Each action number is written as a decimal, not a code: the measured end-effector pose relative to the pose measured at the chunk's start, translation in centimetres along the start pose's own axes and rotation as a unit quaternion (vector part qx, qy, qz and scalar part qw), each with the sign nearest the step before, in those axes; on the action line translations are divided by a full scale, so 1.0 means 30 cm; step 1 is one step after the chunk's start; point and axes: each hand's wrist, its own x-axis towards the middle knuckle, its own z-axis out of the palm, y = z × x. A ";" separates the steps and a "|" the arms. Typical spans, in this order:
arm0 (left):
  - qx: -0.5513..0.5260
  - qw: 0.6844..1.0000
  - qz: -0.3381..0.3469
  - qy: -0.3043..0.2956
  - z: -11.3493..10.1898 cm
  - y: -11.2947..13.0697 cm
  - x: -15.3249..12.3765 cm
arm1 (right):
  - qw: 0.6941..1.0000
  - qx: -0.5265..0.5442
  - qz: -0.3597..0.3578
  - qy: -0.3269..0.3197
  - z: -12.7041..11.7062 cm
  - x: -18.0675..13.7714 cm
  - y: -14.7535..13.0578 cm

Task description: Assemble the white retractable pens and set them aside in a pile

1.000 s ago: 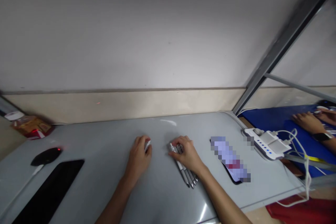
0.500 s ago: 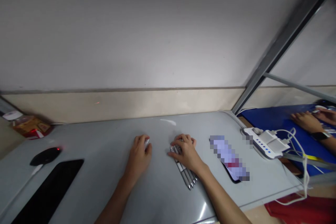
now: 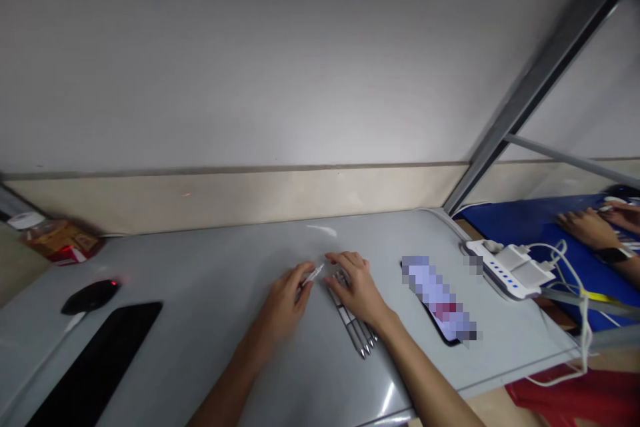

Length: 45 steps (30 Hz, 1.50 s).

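Note:
My left hand (image 3: pixel 289 295) pinches a slim white pen-like piece (image 3: pixel 315 273) between thumb and fingers. One end of this piece points toward my right hand; the rest is covered by my left fingers. Curved over the upper ends of several pens (image 3: pixel 356 328), my right hand (image 3: pixel 354 283) has its thumb and forefinger apart. The pens lie side by side on the grey table (image 3: pixel 200 320), their silver tips toward me. Their upper ends are partly hidden under the right hand.
On the right lie a phone (image 3: pixel 440 303) and a white power strip (image 3: pixel 503 270) with plugs and cables. A black mouse-like device (image 3: pixel 90 296), a dark flat slab (image 3: pixel 100 360) and a jar (image 3: pixel 57 238) are left. Another person's hand (image 3: pixel 590 227) rests on a blue table (image 3: pixel 515 220).
My left hand has moved right with the white piece, close to my right hand. The right hand's thumb and forefinger have shifted slightly over the pens, which stay in place.

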 end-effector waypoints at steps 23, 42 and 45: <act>0.164 0.981 0.099 -0.011 -0.036 0.014 0.010 | 0.962 0.245 0.120 -0.005 0.013 0.019 0.026; 0.238 0.968 0.071 0.024 -0.049 0.012 0.009 | 0.887 0.406 0.202 -0.089 -0.002 0.015 -0.001; 0.248 0.966 0.074 0.023 -0.048 0.010 0.010 | 0.890 0.400 0.199 -0.087 -0.002 0.015 0.000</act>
